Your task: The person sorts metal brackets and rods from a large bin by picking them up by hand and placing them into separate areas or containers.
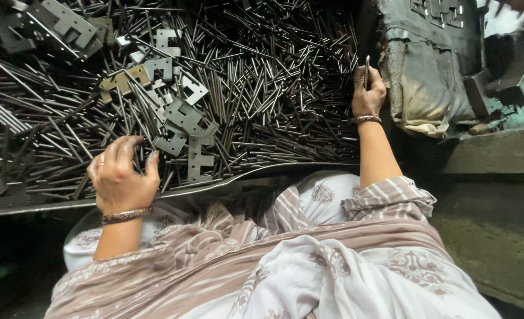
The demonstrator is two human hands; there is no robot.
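My left hand (pixel 120 174) hovers over the near edge of a big heap of thin metal rods (pixel 262 100), fingers curled and apart, close to a flat notched metal plate (pixel 170 143); nothing shows in its grip. My right hand (pixel 368 94) is raised at the heap's right side, pinching a single thin metal rod (pixel 366 70) upright between its fingers. Several more flat notched plates (pixel 185 115) lie scattered on top of the rods. Both wrists wear bangles.
The rods lie in a wide dark metal tray with a curved front rim (pixel 256 174). A padded, worn grey block (pixel 427 77) stands right of the tray, with dark machine parts (pixel 510 77) behind it. Striped and white patterned cloth (pixel 309 260) covers my lap.
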